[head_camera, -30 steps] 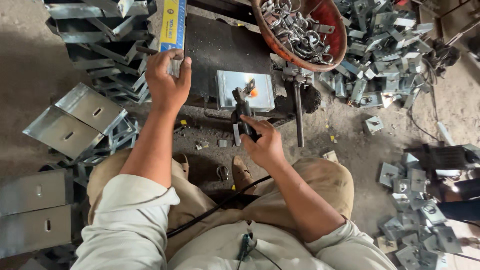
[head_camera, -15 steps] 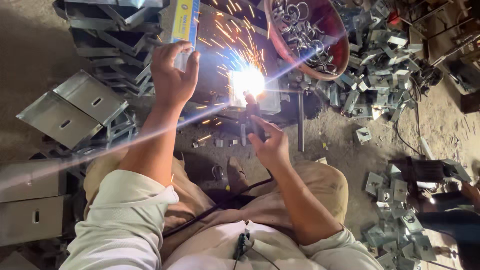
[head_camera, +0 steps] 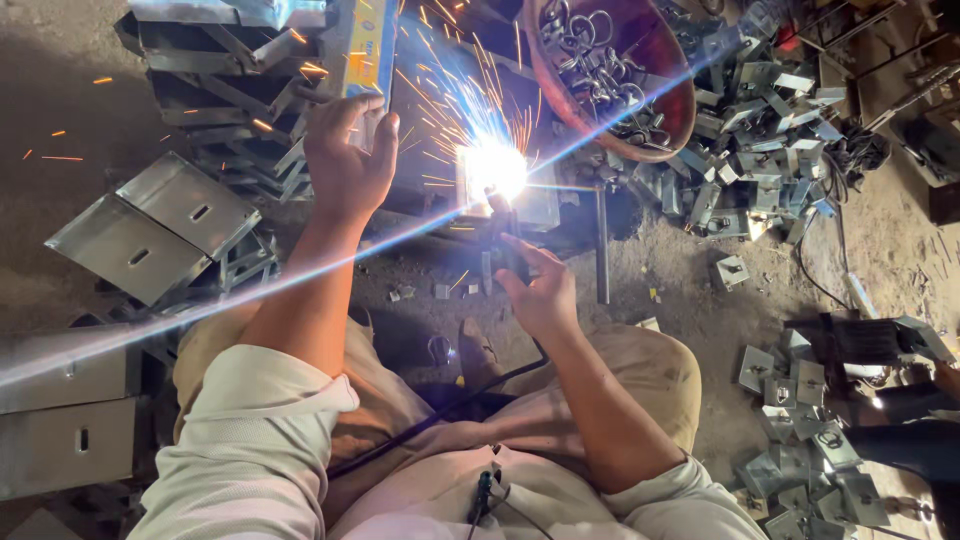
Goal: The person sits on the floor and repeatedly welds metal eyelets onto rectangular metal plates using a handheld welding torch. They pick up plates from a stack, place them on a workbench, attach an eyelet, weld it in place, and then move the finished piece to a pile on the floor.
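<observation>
The right hand (head_camera: 540, 290) is closed in a full grip around the dark handle of a welding torch (head_camera: 503, 255), which points away from the body toward a small metal plate (head_camera: 540, 205) standing on the dark work surface (head_camera: 425, 130). A white arc (head_camera: 493, 168) burns at the tip of the torch, against the left part of the plate, and orange sparks (head_camera: 440, 95) spread up and to the left from it. A black cable (head_camera: 440, 415) runs from the torch handle back across the lap. The left hand (head_camera: 348, 165) is raised to the left of the arc, with its fingers wrapped around the lower end of a flat yellow-and-blue shield (head_camera: 365, 45); the grip is pressed together on the handle. The shield stands upright, just beside the spark spray. A thin steel rod (head_camera: 601, 245) stands upright just to the right of the plate. Behind the plate sits a round red bowl (head_camera: 680, 110) filled with metal rings (head_camera: 595, 70). To the right of the bowl, a heap of small folded brackets (head_camera: 760, 120) lies on the dirt floor (head_camera: 690, 300), and more brackets (head_camera: 810, 440) lie beside the right knee. To the left, large folded sheet-metal pieces with slots (head_camera: 150, 225) are stacked on the floor.
</observation>
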